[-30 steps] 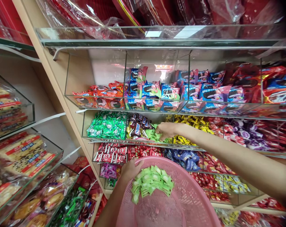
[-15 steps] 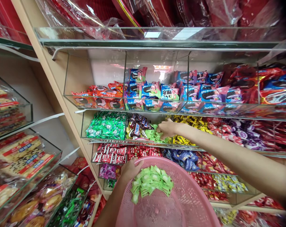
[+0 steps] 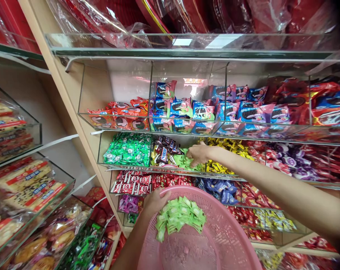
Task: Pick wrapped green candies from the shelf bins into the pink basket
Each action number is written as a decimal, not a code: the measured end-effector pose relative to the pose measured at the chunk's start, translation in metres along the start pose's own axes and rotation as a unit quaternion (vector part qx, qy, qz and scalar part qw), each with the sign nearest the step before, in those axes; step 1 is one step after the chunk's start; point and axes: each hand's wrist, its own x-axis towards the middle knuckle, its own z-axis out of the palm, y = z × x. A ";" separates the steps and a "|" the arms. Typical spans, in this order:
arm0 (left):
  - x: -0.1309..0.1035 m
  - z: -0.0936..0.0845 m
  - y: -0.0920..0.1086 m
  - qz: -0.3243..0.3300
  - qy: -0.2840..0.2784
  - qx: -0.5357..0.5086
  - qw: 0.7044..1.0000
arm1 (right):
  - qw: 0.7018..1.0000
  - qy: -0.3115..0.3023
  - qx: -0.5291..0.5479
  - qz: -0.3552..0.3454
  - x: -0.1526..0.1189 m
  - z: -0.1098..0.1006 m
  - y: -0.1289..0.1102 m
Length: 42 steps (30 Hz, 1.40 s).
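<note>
My left hand [image 3: 154, 204] is closed on the rim of a pink plastic basket [image 3: 234, 232], tilted toward me below the shelf. Inside the basket lies a pile of small light-green candy packets [image 3: 181, 217]. My right hand [image 3: 200, 153] reaches into a clear compartment on the middle shelf, over more green candy packets [image 3: 183, 162]. Its fingers curl downward and look apart, their tips touching or just above the packets; I see nothing held in them. Left of these packets lie Snickers bars [image 3: 163, 153] in the same compartment.
Yellow-wrapped candies [image 3: 228, 146] lie right of my right hand, green-and-white ones [image 3: 127, 148] to the left. Above are packaged cookies [image 3: 181, 108] behind a clear shelf front [image 3: 170, 129]. A wooden upright [image 3: 65, 97] divides off shelves of packaged pastries [image 3: 32, 180] on the left.
The view has shifted slightly, so the shelves appear a little farther right. Both hands and the basket keep practically the same positions.
</note>
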 end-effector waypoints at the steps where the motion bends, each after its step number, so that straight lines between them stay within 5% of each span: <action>1: 0.000 -0.001 0.001 0.001 0.000 0.000 1.000 | 1.000 0.001 -0.007 0.008 -0.001 -0.001 -0.001; 13: 0.000 0.002 0.001 0.013 0.004 0.004 1.000 | 0.998 -0.057 -0.008 0.026 0.000 0.002 -0.012; 20: -0.002 0.002 -0.001 0.003 0.007 -0.009 1.000 | 1.000 -0.020 0.003 0.007 0.000 -0.011 -0.002; 28: -0.001 0.002 -0.001 0.000 0.004 -0.004 1.000 | 0.978 -0.077 0.177 0.083 0.014 -0.001 -0.005; 42: 0.000 -0.002 0.004 0.007 -0.008 -0.002 1.000 | 0.981 -0.029 0.176 0.074 0.013 0.007 -0.012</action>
